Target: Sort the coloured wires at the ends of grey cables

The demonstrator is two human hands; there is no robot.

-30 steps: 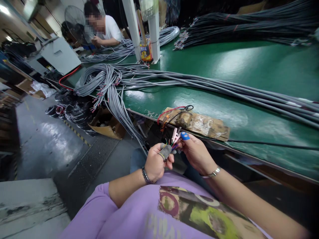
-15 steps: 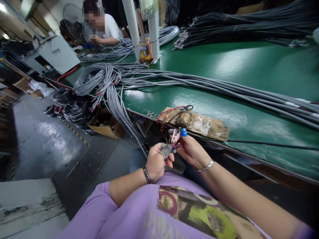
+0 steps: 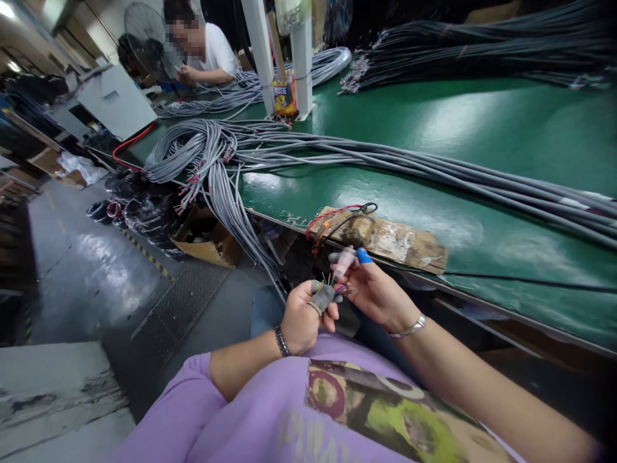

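In the head view my left hand (image 3: 303, 316) is closed around thin coloured wires (image 3: 330, 279), pinching them between fingertips in grey covers. Green, red and dark strands fan out above and to the right of that pinch. My right hand (image 3: 380, 292) is close by on the right, fingers curled in beside the wire ends. Its thumb wears a blue cover (image 3: 364, 255). A pale pinkish shape at its fingertips is smeared by motion, so whether it is a covered finger or a held thing stays unclear. Gray cables (image 3: 241, 218) hang over the bench edge behind my left hand.
A worn wooden board (image 3: 395, 243) with red and black leads lies along the edge of the green bench (image 3: 482, 193). Long gray cables cross the bench, with black cable bundles (image 3: 463, 58) beyond. A person (image 3: 212, 54) sits at the far side. An open cardboard box (image 3: 207, 247) stands below.
My right hand has moved slightly right, and the pale shape at its fingertips has turned and blurred. More of the wire ends shows between the hands. My left hand stays almost still.
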